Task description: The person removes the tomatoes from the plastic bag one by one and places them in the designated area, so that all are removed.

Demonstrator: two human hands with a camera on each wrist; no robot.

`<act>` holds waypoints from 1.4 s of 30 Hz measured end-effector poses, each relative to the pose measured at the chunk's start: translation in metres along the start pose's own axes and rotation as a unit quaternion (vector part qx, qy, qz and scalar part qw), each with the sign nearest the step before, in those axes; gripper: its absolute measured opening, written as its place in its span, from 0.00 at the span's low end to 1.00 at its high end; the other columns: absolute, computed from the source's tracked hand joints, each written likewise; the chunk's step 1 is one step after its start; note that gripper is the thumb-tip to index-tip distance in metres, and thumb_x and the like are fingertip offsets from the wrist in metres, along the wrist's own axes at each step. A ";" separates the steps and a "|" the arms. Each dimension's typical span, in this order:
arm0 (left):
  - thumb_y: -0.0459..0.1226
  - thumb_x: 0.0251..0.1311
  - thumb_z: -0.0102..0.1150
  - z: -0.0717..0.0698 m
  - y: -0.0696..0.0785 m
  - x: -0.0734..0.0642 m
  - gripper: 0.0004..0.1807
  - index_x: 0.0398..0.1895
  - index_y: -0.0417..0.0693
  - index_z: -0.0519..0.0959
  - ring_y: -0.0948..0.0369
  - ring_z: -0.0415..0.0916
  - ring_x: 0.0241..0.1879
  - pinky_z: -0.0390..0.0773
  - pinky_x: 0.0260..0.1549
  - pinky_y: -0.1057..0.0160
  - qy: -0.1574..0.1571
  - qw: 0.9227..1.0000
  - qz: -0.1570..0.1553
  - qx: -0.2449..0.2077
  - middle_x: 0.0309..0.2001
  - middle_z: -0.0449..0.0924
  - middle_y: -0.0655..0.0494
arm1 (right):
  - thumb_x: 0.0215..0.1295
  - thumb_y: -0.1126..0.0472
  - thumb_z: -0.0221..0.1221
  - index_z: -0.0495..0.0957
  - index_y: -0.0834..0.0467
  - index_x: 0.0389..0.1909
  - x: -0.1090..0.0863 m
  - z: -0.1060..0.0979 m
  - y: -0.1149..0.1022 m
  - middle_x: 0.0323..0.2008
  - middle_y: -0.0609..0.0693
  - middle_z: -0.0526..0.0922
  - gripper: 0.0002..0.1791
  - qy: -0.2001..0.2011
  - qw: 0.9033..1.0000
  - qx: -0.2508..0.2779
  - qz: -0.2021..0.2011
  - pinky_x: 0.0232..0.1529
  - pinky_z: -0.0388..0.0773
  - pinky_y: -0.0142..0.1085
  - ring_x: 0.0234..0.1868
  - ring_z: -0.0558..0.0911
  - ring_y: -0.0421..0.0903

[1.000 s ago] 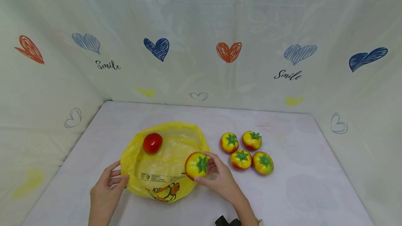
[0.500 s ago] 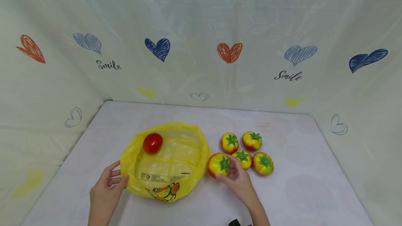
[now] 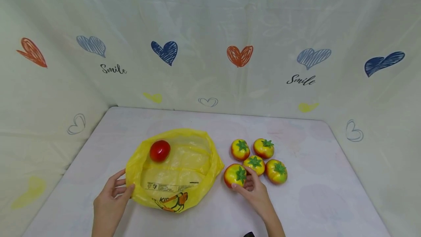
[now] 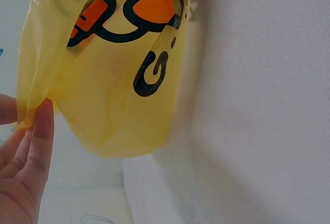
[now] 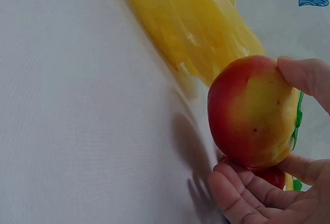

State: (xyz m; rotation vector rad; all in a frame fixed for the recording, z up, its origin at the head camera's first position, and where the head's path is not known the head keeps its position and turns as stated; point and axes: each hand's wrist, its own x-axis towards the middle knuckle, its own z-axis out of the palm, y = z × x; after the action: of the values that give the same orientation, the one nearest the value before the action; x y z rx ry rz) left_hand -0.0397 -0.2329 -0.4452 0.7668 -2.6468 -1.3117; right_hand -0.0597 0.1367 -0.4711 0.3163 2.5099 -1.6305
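My left hand point(image 3: 110, 198) pinches the left rim of a yellow plastic bag point(image 3: 197, 202) between thumb and fingers; the left wrist view shows the fingertips on its folded edge. The bag lies wide-mouthed on the table, with a red toy tomato point(image 3: 159, 151) inside at the back left. To the right of the bag, my right hand point(image 3: 258, 193) grips a yellow-and-red toy tomato point(image 3: 234, 176) with a green leafy top. In the right wrist view, thumb and fingers hold this tomato point(image 5: 252, 113) from its sides, its shadow falling on the tabletop.
Several more yellow-and-red tomatoes stand grouped beyond my right hand, among them a front one point(image 3: 254, 164) and a rightmost one point(image 3: 276, 172). A white cloth-covered table point(image 3: 315, 200) carries everything. Behind it hangs a pale curtain point(image 3: 204, 17) printed with hearts.
My right hand has moved right with the tomato, from over the bag's right side to beside the grouped tomatoes. My left hand keeps its place on the rim.
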 end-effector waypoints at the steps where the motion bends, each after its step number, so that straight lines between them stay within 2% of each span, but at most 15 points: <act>1: 0.43 0.57 0.62 0.000 0.001 0.000 0.31 0.65 0.54 0.65 0.61 0.77 0.38 0.83 0.27 0.60 0.000 1.000 0.000 0.001 0.48 0.75 0.49 | 0.49 0.50 0.69 0.64 0.50 0.63 0.001 0.000 0.001 0.40 0.53 0.72 0.39 0.001 1.000 -0.003 0.000 0.34 0.74 0.27 0.35 0.73 0.43; 2: 0.44 0.57 0.62 0.001 0.001 0.000 0.31 0.65 0.54 0.65 0.64 0.77 0.36 0.83 0.26 0.60 0.005 1.000 -0.001 0.008 0.47 0.75 0.51 | 0.49 0.50 0.69 0.64 0.50 0.63 0.002 0.000 0.002 0.40 0.54 0.72 0.39 0.004 1.000 -0.006 -0.001 0.34 0.74 0.27 0.35 0.73 0.43; 6: 0.42 0.57 0.62 0.001 0.001 0.000 0.31 0.65 0.54 0.65 0.60 0.77 0.39 0.83 0.28 0.60 0.004 1.000 -0.007 0.002 0.49 0.74 0.47 | 0.49 0.50 0.68 0.64 0.52 0.63 0.004 0.001 0.005 0.39 0.53 0.72 0.39 0.008 1.000 -0.019 -0.006 0.33 0.74 0.27 0.35 0.73 0.42; 8: 0.43 0.58 0.61 0.001 -0.001 0.001 0.31 0.66 0.56 0.64 0.61 0.77 0.39 0.83 0.28 0.61 0.002 1.000 -0.008 0.001 0.49 0.75 0.48 | 0.49 0.50 0.69 0.64 0.54 0.63 0.004 0.001 0.005 0.39 0.53 0.73 0.40 0.011 1.000 -0.023 -0.011 0.33 0.74 0.27 0.34 0.73 0.42; 9: 0.46 0.58 0.60 0.005 -0.012 0.006 0.31 0.66 0.60 0.64 0.62 0.77 0.39 0.83 0.28 0.64 0.004 1.000 -0.006 0.000 0.50 0.75 0.50 | 0.49 0.50 0.69 0.64 0.55 0.63 0.004 0.001 0.006 0.39 0.53 0.73 0.40 0.012 1.000 -0.025 -0.013 0.33 0.74 0.27 0.34 0.73 0.42; 11: 0.45 0.58 0.60 0.002 -0.007 0.003 0.31 0.66 0.59 0.64 0.71 0.75 0.34 0.82 0.26 0.69 0.002 1.000 -0.012 0.003 0.50 0.75 0.50 | 0.49 0.51 0.69 0.64 0.56 0.64 0.005 0.002 0.006 0.39 0.54 0.74 0.41 0.015 0.999 -0.032 -0.019 0.33 0.74 0.27 0.34 0.73 0.42; 12: 0.44 0.58 0.60 0.002 -0.004 0.002 0.31 0.66 0.59 0.64 0.71 0.75 0.34 0.81 0.26 0.70 0.003 1.000 -0.013 0.004 0.50 0.75 0.50 | 0.49 0.51 0.69 0.64 0.56 0.64 0.005 0.002 0.005 0.40 0.54 0.74 0.41 0.015 0.999 -0.036 -0.019 0.33 0.75 0.27 0.34 0.73 0.42; 14: 0.39 0.58 0.60 -0.003 0.008 -0.004 0.30 0.65 0.54 0.64 0.64 0.77 0.37 0.82 0.29 0.70 -0.004 1.000 -0.019 -0.004 0.51 0.74 0.44 | 0.49 0.50 0.69 0.64 0.56 0.64 0.005 0.002 0.005 0.41 0.54 0.76 0.41 0.017 0.999 -0.042 -0.021 0.34 0.75 0.27 0.34 0.74 0.42; 15: 0.39 0.58 0.60 -0.003 0.011 -0.006 0.30 0.65 0.54 0.65 0.67 0.76 0.35 0.82 0.28 0.69 0.003 1.000 -0.017 0.005 0.50 0.75 0.46 | 0.49 0.50 0.69 0.63 0.56 0.64 0.005 0.002 0.005 0.41 0.54 0.76 0.42 0.017 0.999 -0.045 -0.023 0.34 0.75 0.27 0.34 0.74 0.42; 16: 0.36 0.58 0.60 -0.008 0.025 -0.013 0.30 0.65 0.49 0.65 0.64 0.77 0.36 0.82 0.28 0.68 -0.002 1.000 -0.021 0.002 0.50 0.74 0.43 | 0.49 0.50 0.69 0.63 0.56 0.64 0.006 0.002 0.005 0.41 0.54 0.76 0.42 0.017 0.998 -0.048 -0.024 0.34 0.75 0.27 0.34 0.74 0.42; 18: 0.35 0.58 0.60 -0.006 0.024 -0.013 0.30 0.64 0.49 0.65 0.55 0.77 0.41 0.83 0.29 0.64 0.002 1.000 -0.020 0.002 0.50 0.74 0.43 | 0.50 0.50 0.68 0.63 0.57 0.65 0.006 0.002 0.004 0.41 0.54 0.76 0.42 0.014 0.998 -0.052 -0.026 0.34 0.75 0.27 0.34 0.74 0.42; 24: 0.37 0.57 0.62 -0.003 0.011 -0.006 0.31 0.64 0.50 0.66 0.54 0.77 0.40 0.82 0.26 0.66 0.007 1.000 -0.011 -0.013 0.49 0.74 0.43 | 0.50 0.49 0.68 0.62 0.58 0.65 0.009 0.002 0.004 0.38 0.53 0.77 0.42 0.008 0.997 -0.072 -0.032 0.34 0.75 0.28 0.33 0.74 0.41; 31: 0.43 0.56 0.62 0.005 -0.008 0.006 0.32 0.65 0.59 0.65 0.67 0.76 0.35 0.82 0.24 0.62 0.008 1.000 -0.023 0.004 0.50 0.74 0.51 | 0.50 0.50 0.68 0.61 0.57 0.65 0.010 0.002 0.001 0.38 0.53 0.77 0.43 0.001 0.996 -0.083 -0.029 0.35 0.74 0.30 0.34 0.74 0.42; 36: 0.40 0.57 0.62 0.006 -0.010 0.008 0.32 0.66 0.56 0.64 0.59 0.77 0.39 0.83 0.26 0.63 0.003 1.000 -0.018 -0.003 0.51 0.74 0.47 | 0.50 0.51 0.68 0.60 0.56 0.66 0.011 0.001 -0.001 0.39 0.54 0.78 0.42 0.001 0.995 -0.093 -0.031 0.35 0.74 0.32 0.35 0.74 0.44; 42: 0.42 0.57 0.62 0.005 -0.005 0.005 0.32 0.65 0.58 0.65 0.65 0.76 0.35 0.82 0.23 0.63 0.009 1.000 -0.022 0.003 0.50 0.74 0.50 | 0.52 0.51 0.67 0.60 0.56 0.66 0.012 -0.001 -0.004 0.40 0.55 0.78 0.42 -0.008 0.992 -0.120 -0.036 0.35 0.73 0.32 0.36 0.73 0.44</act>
State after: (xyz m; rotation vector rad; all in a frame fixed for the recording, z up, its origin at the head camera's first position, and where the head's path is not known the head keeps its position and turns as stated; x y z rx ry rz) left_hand -0.0432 -0.2342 -0.4529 0.8379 -2.6369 -1.3011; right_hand -0.0723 0.1374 -0.4694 0.1869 2.6960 -1.3276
